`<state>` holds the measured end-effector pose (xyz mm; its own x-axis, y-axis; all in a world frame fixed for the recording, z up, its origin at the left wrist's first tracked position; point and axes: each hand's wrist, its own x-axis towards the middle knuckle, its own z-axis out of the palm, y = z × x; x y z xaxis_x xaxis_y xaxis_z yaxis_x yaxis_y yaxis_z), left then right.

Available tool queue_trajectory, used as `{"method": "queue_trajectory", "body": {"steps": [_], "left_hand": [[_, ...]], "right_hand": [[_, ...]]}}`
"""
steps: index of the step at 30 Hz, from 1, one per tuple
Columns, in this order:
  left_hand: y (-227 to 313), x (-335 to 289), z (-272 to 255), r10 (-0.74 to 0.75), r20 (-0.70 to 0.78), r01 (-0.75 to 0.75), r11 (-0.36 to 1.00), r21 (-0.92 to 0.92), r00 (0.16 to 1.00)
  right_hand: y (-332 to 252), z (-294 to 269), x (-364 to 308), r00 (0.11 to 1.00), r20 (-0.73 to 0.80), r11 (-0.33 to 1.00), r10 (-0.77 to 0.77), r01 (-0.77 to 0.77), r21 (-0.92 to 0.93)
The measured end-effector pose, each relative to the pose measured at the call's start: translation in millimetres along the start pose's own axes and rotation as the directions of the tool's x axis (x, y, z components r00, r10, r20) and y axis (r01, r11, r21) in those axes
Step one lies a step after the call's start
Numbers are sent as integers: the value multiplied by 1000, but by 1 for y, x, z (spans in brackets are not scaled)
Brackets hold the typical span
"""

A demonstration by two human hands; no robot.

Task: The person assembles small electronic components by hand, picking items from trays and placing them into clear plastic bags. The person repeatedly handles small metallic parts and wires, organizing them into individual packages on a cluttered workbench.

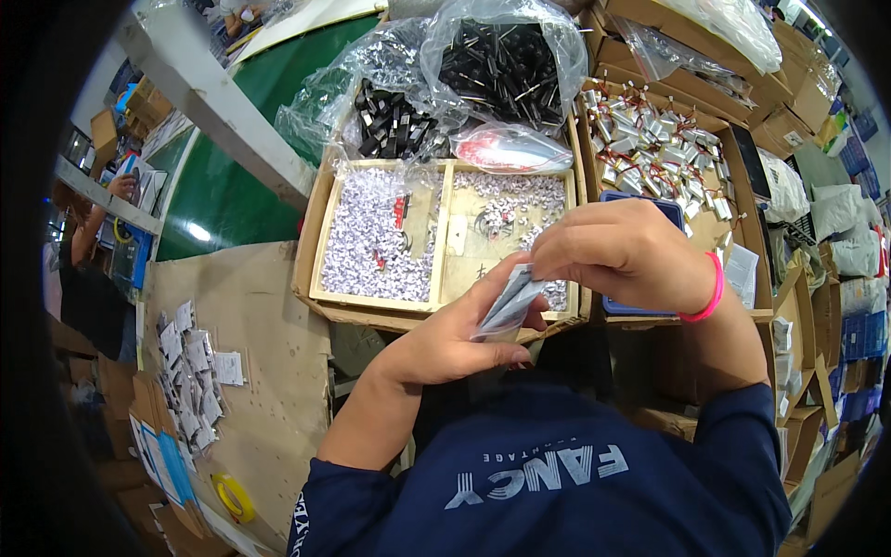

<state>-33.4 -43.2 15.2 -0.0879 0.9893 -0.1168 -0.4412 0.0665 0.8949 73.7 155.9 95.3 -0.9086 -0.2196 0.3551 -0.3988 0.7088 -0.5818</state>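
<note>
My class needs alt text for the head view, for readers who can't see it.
A person's left hand holds a plastic bag, with the right hand at its upper end, near a divided wooden tray of small white pieces. Beyond lie bagged black parts.

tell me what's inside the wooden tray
Small white pieces lie in both halves of the wooden tray; the left hand and right hand hide what lies beneath them on the right.

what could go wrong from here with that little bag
If the left grip slips, the bag might drop toward the tray of small white pieces. The packets piled near the table's left edge might slide off if knocked. The wired packs look jumbled, so might snag.
</note>
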Motion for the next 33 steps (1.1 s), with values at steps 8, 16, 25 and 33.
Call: {"method": "queue_trajectory", "body": {"steps": [8, 16, 25, 33], "left_hand": [[-1, 5, -2, 93, -69, -93, 996, -4, 993], [-6, 10, 2, 207, -182, -211, 978, 1, 961], [-12, 31, 6, 286, -192, -318, 934, -162, 939], [-15, 40, 6, 107, -168, -166, 907, -388, 980]], "right_hand": [[7, 8, 27, 992, 123, 999, 32, -29, -24], [13, 10, 28, 992, 122, 999, -27, 29, -18], [15, 18, 34, 955, 296, 1000, 1, 8, -30], [15, 18, 25, 892, 329, 927, 311, -361, 101]]}}
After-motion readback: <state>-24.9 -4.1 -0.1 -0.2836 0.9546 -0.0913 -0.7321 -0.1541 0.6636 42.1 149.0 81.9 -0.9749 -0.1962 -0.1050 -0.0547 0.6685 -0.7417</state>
